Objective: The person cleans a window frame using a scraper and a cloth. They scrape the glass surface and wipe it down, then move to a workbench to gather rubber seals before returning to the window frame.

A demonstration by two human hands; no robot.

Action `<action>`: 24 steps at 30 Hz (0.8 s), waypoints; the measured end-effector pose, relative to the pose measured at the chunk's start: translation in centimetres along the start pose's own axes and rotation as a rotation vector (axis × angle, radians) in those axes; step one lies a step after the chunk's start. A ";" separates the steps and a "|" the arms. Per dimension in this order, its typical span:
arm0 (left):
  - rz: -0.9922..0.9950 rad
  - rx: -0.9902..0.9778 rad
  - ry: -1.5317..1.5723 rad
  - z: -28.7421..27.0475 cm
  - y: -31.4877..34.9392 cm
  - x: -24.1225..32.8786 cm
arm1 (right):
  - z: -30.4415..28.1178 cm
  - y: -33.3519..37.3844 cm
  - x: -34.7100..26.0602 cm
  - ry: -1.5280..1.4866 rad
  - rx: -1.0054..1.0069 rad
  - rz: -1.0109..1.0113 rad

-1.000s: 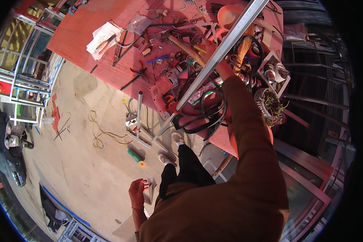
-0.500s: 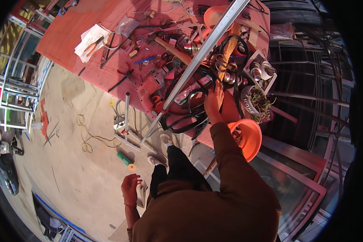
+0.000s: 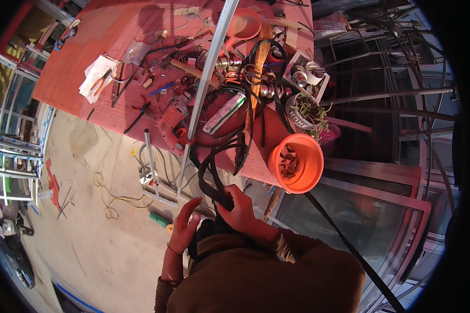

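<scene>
1. The right hand (image 3: pixel 244 213) is clenched around a bundle of black rubber strip (image 3: pixel 212 175), gripping it where several loops gather together just off the near edge of the table (image 3: pixel 68 68).
2. The left hand (image 3: pixel 184 227) is loose, fingers open and slightly curled, just beside the same bundle; whether it touches the strip I cannot tell.
3. The strip is thin, flat and matte black. It forms long, narrow loops that rise from the right hand up onto the table near its near edge, then run on across the tabletop among the clutter.
4. One length of the strip also runs down and away to the right below the hand, straight and taut-looking, passing over a framed glass panel (image 3: pixel 350 208).
5. An orange bucket (image 3: pixel 296 163) holding small brownish pieces sits at the table's near right corner, close to the loops.
6. A long silver metal bar (image 3: pixel 206 86) lies across the table and sticks out past its near edge, just left of the strip.
7. A small potted plant (image 3: pixel 309 113) stands beyond the bucket at the right edge.
</scene>
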State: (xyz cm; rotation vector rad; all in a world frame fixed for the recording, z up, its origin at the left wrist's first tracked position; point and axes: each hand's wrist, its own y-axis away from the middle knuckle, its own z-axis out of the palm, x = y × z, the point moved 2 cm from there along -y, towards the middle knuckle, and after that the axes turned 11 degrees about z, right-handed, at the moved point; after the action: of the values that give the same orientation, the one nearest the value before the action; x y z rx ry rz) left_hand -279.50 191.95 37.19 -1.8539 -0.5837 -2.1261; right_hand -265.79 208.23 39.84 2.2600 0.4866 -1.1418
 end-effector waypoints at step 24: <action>-0.329 0.628 0.320 -2.7 11.9 0.5 | -18.8 -39.6 19.1 0.787 0.410 0.387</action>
State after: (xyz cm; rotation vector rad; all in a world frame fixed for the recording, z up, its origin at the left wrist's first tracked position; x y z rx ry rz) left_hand -276.58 180.18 38.96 -1.1129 -1.3536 -2.0251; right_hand -264.75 252.12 20.93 2.9561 0.0749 -0.1252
